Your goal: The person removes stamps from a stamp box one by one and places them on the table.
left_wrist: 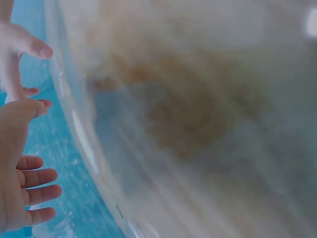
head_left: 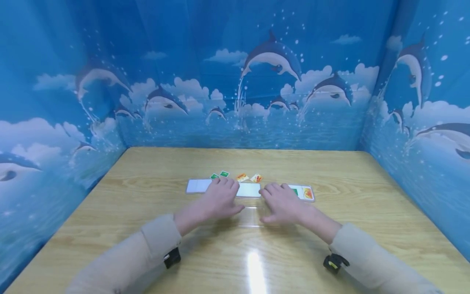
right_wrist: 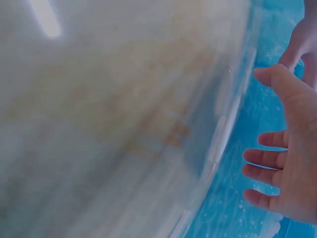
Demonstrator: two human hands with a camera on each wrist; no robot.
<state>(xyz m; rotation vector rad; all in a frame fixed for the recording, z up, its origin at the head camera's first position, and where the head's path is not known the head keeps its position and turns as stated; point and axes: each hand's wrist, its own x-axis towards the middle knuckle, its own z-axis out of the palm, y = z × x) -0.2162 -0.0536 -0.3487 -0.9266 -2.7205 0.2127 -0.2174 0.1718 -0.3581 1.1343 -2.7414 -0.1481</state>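
Observation:
A row of flat white strips lies crosswise on the table, with a left part (head_left: 198, 185), a middle part (head_left: 249, 190) and a right part (head_left: 306, 193). My left hand (head_left: 219, 199) reaches over the row between left and middle parts, fingers at its far edge. Over the right part is my right hand (head_left: 283, 204), covering some of it. A green card (head_left: 295, 191) and an orange picture card (head_left: 308, 193) show on that part. Both wrist views show the fingers of the left hand (left_wrist: 15, 168) and right hand (right_wrist: 302, 148) extended, thumbs toward each other, gripping nothing.
Behind the strips lie two small green cards (head_left: 225, 174) and two orange-and-white cards (head_left: 256, 178). The wooden tabletop (head_left: 154, 171) has a glossy sheen with a bright reflection near the front. A blue dolphin-print curtain (head_left: 235, 122) encloses the back and sides.

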